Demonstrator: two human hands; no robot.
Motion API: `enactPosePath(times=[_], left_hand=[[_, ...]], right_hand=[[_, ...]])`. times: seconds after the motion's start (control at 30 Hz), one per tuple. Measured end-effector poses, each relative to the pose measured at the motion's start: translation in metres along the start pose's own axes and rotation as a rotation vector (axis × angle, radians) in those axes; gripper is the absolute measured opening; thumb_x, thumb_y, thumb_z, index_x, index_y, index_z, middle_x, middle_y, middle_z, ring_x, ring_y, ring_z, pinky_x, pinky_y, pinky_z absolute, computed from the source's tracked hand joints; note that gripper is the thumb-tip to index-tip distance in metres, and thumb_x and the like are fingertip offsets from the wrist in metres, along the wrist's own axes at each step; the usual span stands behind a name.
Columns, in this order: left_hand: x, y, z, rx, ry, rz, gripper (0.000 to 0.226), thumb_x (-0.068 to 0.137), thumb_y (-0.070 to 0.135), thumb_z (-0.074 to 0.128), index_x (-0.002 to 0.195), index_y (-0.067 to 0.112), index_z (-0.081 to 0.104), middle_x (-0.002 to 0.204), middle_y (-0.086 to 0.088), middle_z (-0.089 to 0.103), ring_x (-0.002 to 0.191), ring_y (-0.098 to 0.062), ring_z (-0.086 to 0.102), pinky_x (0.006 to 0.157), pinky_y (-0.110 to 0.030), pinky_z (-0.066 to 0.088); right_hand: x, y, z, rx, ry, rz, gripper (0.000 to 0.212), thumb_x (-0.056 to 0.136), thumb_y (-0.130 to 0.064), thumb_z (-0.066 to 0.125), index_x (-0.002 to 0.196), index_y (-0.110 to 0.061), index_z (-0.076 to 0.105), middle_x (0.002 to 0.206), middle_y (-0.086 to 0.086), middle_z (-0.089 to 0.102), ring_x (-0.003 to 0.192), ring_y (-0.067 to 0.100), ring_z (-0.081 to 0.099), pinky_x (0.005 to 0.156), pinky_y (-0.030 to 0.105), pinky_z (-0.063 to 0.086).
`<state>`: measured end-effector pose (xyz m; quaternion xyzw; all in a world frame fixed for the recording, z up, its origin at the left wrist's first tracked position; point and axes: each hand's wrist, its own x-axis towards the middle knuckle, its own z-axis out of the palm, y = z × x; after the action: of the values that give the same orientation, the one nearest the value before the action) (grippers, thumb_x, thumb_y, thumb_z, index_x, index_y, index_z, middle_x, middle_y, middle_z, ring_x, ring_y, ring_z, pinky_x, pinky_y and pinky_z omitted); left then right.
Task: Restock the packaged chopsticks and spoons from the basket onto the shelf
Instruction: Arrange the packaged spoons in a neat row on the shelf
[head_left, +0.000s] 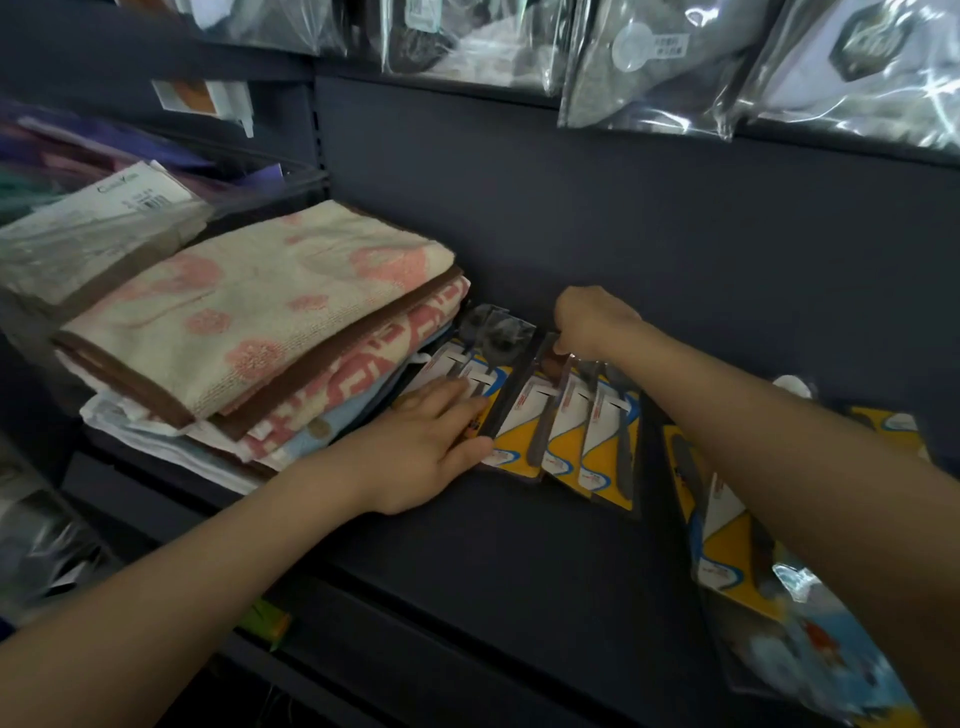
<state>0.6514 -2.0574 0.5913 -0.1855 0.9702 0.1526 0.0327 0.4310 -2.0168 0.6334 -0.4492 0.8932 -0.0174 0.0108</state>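
head view: the left hand (434, 447) lies flat, fingers straight and together, pressing on the leftmost spoon packs (467, 371) beside the folded towels (249, 317). the right hand (587, 325) reaches to the back of the row, fingers curled down and pinching the top end of a pack (545, 364) among the yellow-and-white cutlery cards (587, 441). the step looks like squaring up the row; it goes best if the left palm keeps the stack from sliding toward the towels while the right draws the tilted pack level and overlaps it evenly with its neighbours.

the shelf (519, 545) serves as the container here: it holds the row of packs in the middle, the towels to the left, and more carded packs (727, 545) to the right, partly under the forearm. no basket is in view, so what remains to restock cannot be told.
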Motion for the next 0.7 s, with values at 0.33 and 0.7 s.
enactPosePath(times=[0.33,0.7], left_hand=[[0.003,0.005,-0.011,-0.132,-0.02,-0.033,0.06,0.093,0.052,0.018,0.147,0.028,0.008,0.158,0.007,-0.002,0.144,-0.009,-0.007,0.111,-0.02,-0.004],[-0.002,0.02,-0.01,0.317,0.263,0.219,0.047,0.09,0.049,0.035,0.122,0.023,0.057,0.128,-0.004,0.053,0.12,-0.025,0.048,0.101,-0.037,0.04]], right_hand=[[0.009,-0.003,-0.012,0.407,0.099,-0.075,0.022,0.079,-0.01,0.068,0.1,-0.006,0.068,0.113,0.012,0.068,0.106,0.026,0.062,0.087,0.027,0.046],[-0.017,0.044,-0.01,-0.034,0.032,-0.083,0.027,0.089,-0.014,0.051,0.112,-0.014,0.066,0.121,0.013,0.062,0.107,0.032,0.058,0.092,0.042,0.05]])
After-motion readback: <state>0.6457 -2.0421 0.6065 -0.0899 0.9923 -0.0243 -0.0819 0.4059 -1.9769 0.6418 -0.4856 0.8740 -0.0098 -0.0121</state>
